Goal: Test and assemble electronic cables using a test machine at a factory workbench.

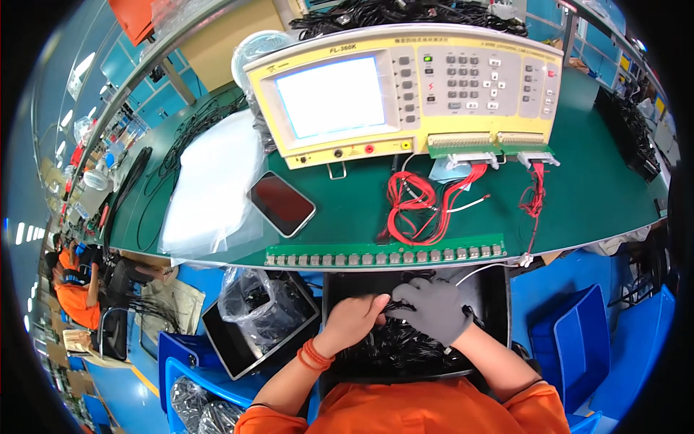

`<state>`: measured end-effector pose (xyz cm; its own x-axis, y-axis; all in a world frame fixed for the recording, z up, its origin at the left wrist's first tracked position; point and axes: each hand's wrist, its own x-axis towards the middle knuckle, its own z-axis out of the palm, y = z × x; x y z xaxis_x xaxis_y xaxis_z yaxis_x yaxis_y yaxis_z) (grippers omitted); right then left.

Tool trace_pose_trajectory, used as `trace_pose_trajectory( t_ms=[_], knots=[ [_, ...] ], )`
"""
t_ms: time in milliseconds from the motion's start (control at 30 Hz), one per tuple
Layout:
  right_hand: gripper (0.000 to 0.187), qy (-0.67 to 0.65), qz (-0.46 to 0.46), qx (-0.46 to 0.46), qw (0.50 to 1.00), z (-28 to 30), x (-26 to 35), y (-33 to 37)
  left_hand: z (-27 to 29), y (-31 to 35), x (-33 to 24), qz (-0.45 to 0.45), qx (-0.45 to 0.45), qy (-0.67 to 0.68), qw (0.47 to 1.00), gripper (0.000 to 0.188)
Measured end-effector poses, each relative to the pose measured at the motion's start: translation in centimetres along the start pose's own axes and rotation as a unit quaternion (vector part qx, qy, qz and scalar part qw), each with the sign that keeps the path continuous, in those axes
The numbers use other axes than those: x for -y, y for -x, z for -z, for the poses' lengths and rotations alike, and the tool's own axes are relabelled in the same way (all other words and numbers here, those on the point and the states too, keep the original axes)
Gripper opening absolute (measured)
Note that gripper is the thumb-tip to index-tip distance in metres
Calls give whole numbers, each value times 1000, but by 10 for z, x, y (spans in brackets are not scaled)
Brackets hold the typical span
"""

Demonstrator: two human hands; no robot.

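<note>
Head view shows us over the black bin [486, 289] below the green surface [593, 195]: our bare left hand [352, 318] pinches a black cable bundle [401, 347] while our gloved right hand [434, 309] closes its fingers on it, teasing strands apart above the pile.

A: The right hand [434, 309] has a grey knit cloth glove, matt; the left hand [352, 318] is bare. The black cables [405, 346] look like slightly shiny plastic.

B: Yep. The green bench mat [347, 217] seems matt rubber, maybe. The phone [282, 203] has glossy glass, and the bag [253, 300] is crinkly clear plastic.
</note>
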<state>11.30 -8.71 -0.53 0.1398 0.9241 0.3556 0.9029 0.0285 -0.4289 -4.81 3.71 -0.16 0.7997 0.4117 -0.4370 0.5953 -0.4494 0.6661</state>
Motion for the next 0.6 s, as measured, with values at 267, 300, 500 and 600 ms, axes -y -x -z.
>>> trace_pose_trajectory(
  t_ms=[267,300,500,600],
  knots=[
    [30,-144,-60,-107,982,19,-3,14,-39,6,-10,-68,54,536,840,37],
    [29,-96,-44,-133,985,22,1,14,-42,9,-15,-74,53,584,807,35],
    [22,-2,17,-92,996,30,11,19,-52,14,-33,-1,-126,627,769,22],
    [18,-102,14,-55,993,38,13,24,-45,13,-20,-69,-90,506,855,21]
  ],
)
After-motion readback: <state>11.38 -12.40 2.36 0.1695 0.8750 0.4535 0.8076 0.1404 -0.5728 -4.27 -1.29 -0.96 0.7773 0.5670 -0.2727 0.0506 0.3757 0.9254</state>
